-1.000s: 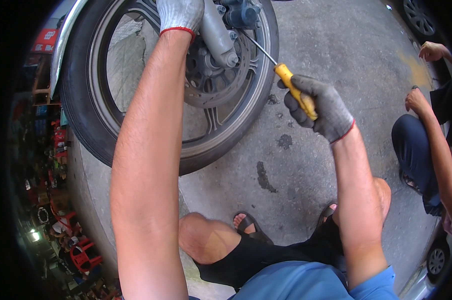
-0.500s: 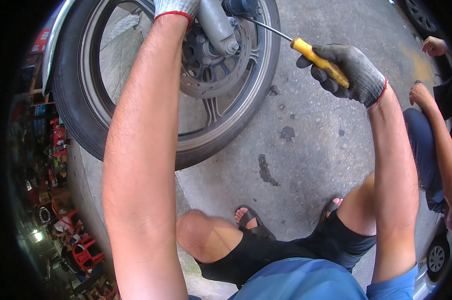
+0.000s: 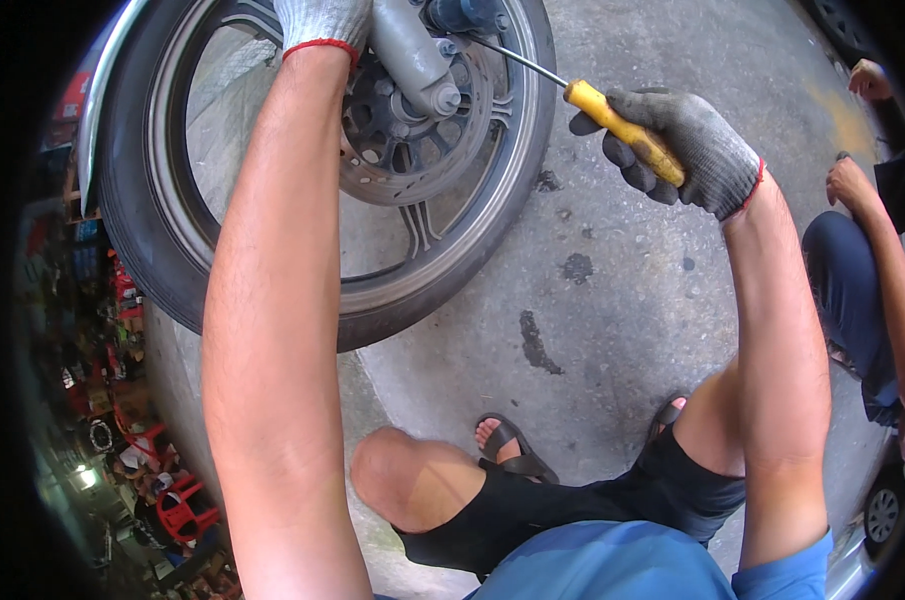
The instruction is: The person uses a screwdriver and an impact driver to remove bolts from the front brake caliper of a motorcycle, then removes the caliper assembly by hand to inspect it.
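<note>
A motorcycle wheel point(image 3: 458, 285) with a black tyre and a grey spoked rim fills the upper left. My left hand point(image 3: 323, 22), in a pale knitted glove with a red cuff, is beside the grey fork leg point(image 3: 413, 60); its fingers are cut off by the top edge. My right hand point(image 3: 708, 145), in a dark-coated glove, is closed around the yellow handle of a screwdriver point(image 3: 628, 130). The steel shaft slants up-left to a dark brake caliper point(image 3: 465, 15) beside the fork, where its tip is hidden. Below the fork lies the brake disc point(image 3: 388, 190).
A person's hand point(image 3: 850, 185) and bent knee point(image 3: 841, 260) are at the right. Car wheels point(image 3: 881, 515) show at the right rim. Cluttered goods and a red stool point(image 3: 186, 508) line the left. Stained concrete point(image 3: 603, 330) lies around my sandalled feet.
The view has shifted slightly, so the wheel and both hands appear a little further left. The screwdriver stays in my right hand, its tip still by the caliper.
</note>
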### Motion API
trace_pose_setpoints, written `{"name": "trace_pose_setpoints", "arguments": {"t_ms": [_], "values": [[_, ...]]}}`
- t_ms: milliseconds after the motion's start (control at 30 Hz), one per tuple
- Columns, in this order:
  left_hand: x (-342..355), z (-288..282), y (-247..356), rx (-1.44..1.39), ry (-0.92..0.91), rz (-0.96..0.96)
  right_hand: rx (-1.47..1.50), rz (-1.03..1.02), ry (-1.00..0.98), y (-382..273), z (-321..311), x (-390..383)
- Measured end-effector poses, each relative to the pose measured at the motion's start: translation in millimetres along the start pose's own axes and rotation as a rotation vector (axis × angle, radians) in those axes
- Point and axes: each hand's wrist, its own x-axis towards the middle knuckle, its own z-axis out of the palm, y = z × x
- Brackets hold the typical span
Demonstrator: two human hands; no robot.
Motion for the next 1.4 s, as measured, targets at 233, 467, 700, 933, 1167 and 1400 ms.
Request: {"name": "trace_pose_setpoints", "arguments": {"t_ms": [233,467,700,933,1167,1400], "values": [[-11,-2,9,0.033,-0.022,0.033,0.084,-0.055,0.010,28,35,-1],[-1,-2,2,0.003,-0.036,-0.015,-0.019,-0.052,0.049,14,23,-2],[-1,1,2,0.007,-0.028,-0.029,-0.385,-0.108,0.132,-33,-4,-10],[-5,1,4,-0.023,-0.036,0.005,-0.643,-0.183,0.127,-54,-13,-2],[2,-4,-1,0.003,-0.064,-0.125,-0.434,-0.133,0.052,-9,2,4],[-4,-1,7,0.048,-0.057,0.032,-0.365,-0.088,0.129,5,16,4]]}}
